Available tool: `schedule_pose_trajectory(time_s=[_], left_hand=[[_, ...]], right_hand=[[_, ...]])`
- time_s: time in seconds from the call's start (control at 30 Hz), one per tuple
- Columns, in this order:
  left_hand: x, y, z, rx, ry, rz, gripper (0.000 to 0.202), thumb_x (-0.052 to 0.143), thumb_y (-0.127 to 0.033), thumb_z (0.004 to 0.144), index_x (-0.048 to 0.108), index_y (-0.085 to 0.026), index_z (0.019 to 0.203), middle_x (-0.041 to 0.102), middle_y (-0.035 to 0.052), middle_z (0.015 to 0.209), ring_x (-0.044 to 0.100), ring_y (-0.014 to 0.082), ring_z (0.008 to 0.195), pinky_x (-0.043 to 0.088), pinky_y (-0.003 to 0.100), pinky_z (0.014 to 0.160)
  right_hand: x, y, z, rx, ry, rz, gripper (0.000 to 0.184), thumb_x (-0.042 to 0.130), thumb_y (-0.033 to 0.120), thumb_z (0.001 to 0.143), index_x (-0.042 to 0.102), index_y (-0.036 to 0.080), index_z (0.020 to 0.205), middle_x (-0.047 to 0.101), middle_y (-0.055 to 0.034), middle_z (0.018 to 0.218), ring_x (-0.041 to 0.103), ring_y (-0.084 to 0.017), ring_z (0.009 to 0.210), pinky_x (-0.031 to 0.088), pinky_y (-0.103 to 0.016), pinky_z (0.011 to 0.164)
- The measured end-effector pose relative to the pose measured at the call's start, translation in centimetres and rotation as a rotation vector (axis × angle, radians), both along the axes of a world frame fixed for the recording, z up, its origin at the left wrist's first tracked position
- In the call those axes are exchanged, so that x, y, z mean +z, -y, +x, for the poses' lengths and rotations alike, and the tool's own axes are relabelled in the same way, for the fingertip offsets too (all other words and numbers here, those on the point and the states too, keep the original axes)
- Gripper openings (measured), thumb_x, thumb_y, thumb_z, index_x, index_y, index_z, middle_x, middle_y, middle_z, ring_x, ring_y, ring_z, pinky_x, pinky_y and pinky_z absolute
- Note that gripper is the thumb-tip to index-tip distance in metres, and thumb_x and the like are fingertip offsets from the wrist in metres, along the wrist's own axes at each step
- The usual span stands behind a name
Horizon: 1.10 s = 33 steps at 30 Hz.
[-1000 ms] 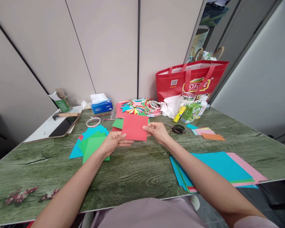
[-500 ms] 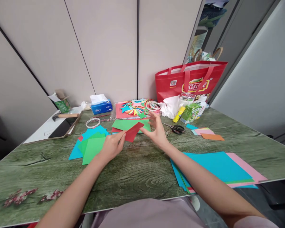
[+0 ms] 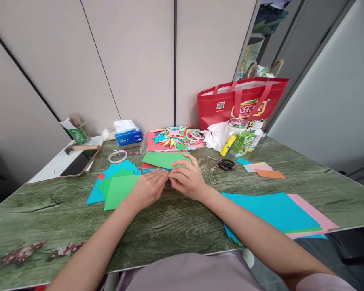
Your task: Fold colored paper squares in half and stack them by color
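Note:
My left hand (image 3: 151,186) and my right hand (image 3: 188,178) meet above the middle of the table, fingertips together. Their fingers are closed on a folded piece of red paper, which the hands now hide almost wholly. Just behind them lies a green sheet (image 3: 162,159) on top of a small stack of coloured paper. Left of my left hand, green paper pieces (image 3: 121,192) overlap blue ones (image 3: 96,190).
Black-handled scissors (image 3: 226,164) lie right of my hands, near paper scraps (image 3: 269,173). Blue sheets (image 3: 273,210) sit at the front right edge. Behind are a tape roll (image 3: 117,157), tissue pack (image 3: 128,136), paper stars (image 3: 174,137), glue stick (image 3: 227,145) and red bag (image 3: 215,109).
My right hand has moved left and down to join my left hand, its spread fingers closing in. The red paper, plainly seen before, is now covered by the hands.

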State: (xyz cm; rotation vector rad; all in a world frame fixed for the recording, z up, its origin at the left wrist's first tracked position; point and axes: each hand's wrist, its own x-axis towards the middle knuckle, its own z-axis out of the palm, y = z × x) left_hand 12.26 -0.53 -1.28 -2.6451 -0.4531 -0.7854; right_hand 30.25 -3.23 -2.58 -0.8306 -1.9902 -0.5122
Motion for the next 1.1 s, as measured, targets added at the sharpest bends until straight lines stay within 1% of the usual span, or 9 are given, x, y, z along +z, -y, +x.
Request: schedule_pose_trajectory(time_s=[0.2,0.53,0.67,0.77,0.87,0.9,0.97,1.0,1.1], left_hand=[[0.2,-0.5,-0.4,-0.003,0.018,0.001,0.032,0.037,-0.003,0.077,0.056,-0.008,0.101,0.065,0.0134,0.102,0.060,0.0193,0.096,0.047,0.036,0.089],[0.3,-1.2,-1.2,0.069,0.123,-0.077,0.029,0.038,-0.007,0.080,0.059,-0.015,0.097,0.068,0.0084,0.093,0.061,0.0173,0.093,0.042,0.038,0.093],[0.5,-1.2,-1.2,0.107,0.341,-0.143,0.022,0.042,-0.014,0.081,0.063,-0.016,0.089,0.069,0.0067,0.088,0.064,0.0164,0.081,0.046,0.034,0.087],[1.3,-0.7,-1.0,0.237,0.550,-0.289,0.022,0.044,-0.023,0.082,0.065,-0.015,0.083,0.069,0.0045,0.080,0.063,0.0145,0.067,0.049,0.025,0.068],[2.1,0.0,-0.6,0.280,0.553,-0.499,0.027,0.043,-0.029,0.082,0.065,-0.015,0.081,0.068,0.0015,0.074,0.058,0.0124,0.061,0.045,0.021,0.059],[2.3,0.1,-0.5,0.277,0.535,-0.554,0.027,0.042,-0.029,0.082,0.065,-0.015,0.080,0.067,0.0006,0.072,0.057,0.0121,0.061,0.044,0.021,0.058],[2.4,0.2,-0.4,0.278,0.500,-0.634,0.028,0.042,-0.030,0.081,0.065,-0.015,0.076,0.064,-0.0005,0.067,0.055,0.0118,0.059,0.041,0.020,0.055],[2.4,0.1,-0.4,0.286,0.488,-0.666,0.028,0.042,-0.030,0.080,0.064,-0.015,0.074,0.062,-0.0009,0.063,0.054,0.0114,0.056,0.040,0.020,0.052],[2.2,-0.1,-0.5,0.316,0.481,-0.785,0.026,0.042,-0.029,0.077,0.063,-0.014,0.073,0.058,-0.0024,0.053,0.049,0.0098,0.044,0.036,0.020,0.044]], right_hand=[[0.4,-0.3,0.0,0.008,-0.049,0.008,0.011,0.052,0.014,0.075,0.058,0.023,0.075,0.066,0.0046,0.074,0.055,-0.016,0.093,0.025,-0.046,0.097],[1.1,-1.4,2.7,-0.095,-0.184,0.042,0.009,0.057,0.015,0.071,0.060,0.024,0.070,0.067,0.0039,0.069,0.058,-0.018,0.087,0.029,-0.044,0.094],[0.8,-2.1,4.1,-0.153,-0.343,0.002,0.007,0.056,0.017,0.073,0.062,0.022,0.073,0.066,-0.0001,0.071,0.057,-0.019,0.085,0.037,-0.041,0.086],[0.5,-2.3,4.2,-0.104,-0.407,-0.162,0.008,0.055,0.023,0.075,0.062,0.021,0.081,0.066,-0.0025,0.078,0.057,-0.019,0.087,0.040,-0.037,0.083],[0.0,-2.0,2.9,0.116,-0.413,-0.457,0.037,0.062,0.031,0.071,0.054,0.020,0.105,0.064,-0.0040,0.094,0.059,-0.017,0.085,0.044,-0.031,0.078],[-0.2,-1.9,2.4,0.161,-0.429,-0.549,0.039,0.063,0.034,0.070,0.053,0.020,0.105,0.064,-0.0034,0.093,0.059,-0.016,0.081,0.046,-0.029,0.073],[-0.7,-1.7,1.6,0.189,-0.479,-0.717,0.024,0.058,0.039,0.073,0.059,0.018,0.085,0.063,-0.0006,0.073,0.059,-0.015,0.064,0.045,-0.025,0.058],[-0.8,-1.7,1.5,0.204,-0.528,-0.794,0.024,0.056,0.040,0.074,0.059,0.017,0.078,0.061,0.0008,0.065,0.058,-0.014,0.057,0.044,-0.024,0.052],[-0.8,-1.7,1.6,0.238,-0.704,-0.924,0.027,0.054,0.044,0.074,0.057,0.017,0.073,0.056,0.0031,0.058,0.055,-0.012,0.044,0.038,-0.022,0.040]])
